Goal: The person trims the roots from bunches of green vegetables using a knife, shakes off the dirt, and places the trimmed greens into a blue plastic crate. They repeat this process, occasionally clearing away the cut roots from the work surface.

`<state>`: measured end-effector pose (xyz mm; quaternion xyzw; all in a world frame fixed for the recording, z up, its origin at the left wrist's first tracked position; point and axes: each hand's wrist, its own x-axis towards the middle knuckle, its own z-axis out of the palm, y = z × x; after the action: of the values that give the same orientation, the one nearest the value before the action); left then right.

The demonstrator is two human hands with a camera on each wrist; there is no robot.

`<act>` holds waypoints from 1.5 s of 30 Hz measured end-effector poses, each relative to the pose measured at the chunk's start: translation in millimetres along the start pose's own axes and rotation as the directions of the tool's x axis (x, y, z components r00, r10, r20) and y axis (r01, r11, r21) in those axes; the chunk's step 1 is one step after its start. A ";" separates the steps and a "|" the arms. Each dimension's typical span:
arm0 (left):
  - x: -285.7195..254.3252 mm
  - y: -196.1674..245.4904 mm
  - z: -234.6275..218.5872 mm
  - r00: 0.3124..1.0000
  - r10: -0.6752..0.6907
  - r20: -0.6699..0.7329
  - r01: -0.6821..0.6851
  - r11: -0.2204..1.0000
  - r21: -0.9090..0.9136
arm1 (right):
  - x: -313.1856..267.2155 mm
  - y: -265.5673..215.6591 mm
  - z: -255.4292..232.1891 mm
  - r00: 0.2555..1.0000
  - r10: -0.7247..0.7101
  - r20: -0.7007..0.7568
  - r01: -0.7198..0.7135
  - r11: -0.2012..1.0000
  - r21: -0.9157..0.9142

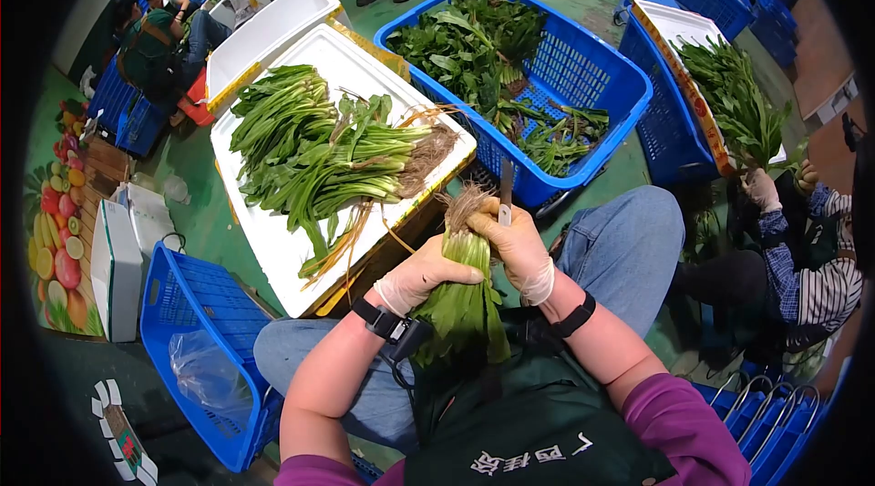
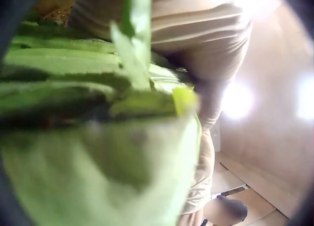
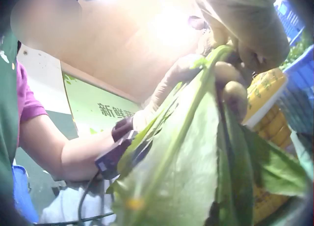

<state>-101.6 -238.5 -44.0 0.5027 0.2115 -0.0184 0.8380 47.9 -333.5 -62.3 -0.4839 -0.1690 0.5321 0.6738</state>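
My gloved left hand (image 1: 421, 273) grips a bunch of leafy greens (image 1: 462, 304) around its pale stems, leaves hanging toward my lap. Brown roots (image 1: 465, 207) stick up at the bunch's top. The gloved right hand (image 1: 519, 244) holds a small knife (image 1: 506, 199) with its blade pointing up, and its thumb lies against the stems just below the roots. The knife's handle is mostly hidden in that hand. Broad leaves (image 2: 93, 162) fill much of the left wrist view. In the right wrist view the leaves (image 3: 181, 147) hang below both gloves.
Ahead, a white foam lid (image 1: 273, 253) bears heaped greens (image 1: 337, 153) with roots facing right. A blue crate (image 1: 597, 76) behind it holds more greens. At left stands another blue crate (image 1: 205, 304) with a plastic bag. A person (image 1: 811, 276) works with greens at right.
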 end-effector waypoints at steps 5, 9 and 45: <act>-1.4 1.6 -18.8 0.976 0.125 -0.179 -0.116 0.991 0.059 | 6.2 -14.2 -18.4 0.962 -0.216 0.166 0.268 0.852 -0.450; -6.0 10.9 -15.5 0.947 0.194 -0.254 -0.155 0.974 0.167 | -6.9 -30.3 -11.2 0.921 -0.099 0.378 0.265 0.868 -0.420; -2.1 -12.8 -1.5 0.930 0.182 -0.318 -0.060 0.932 0.358 | -2.4 -17.7 -53.2 0.938 0.197 0.284 -0.172 0.979 -0.111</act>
<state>-107.1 -243.9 -54.4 0.6481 0.3173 0.0862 0.6869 96.3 -360.2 -72.1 -0.4413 -0.2432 0.6512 0.5675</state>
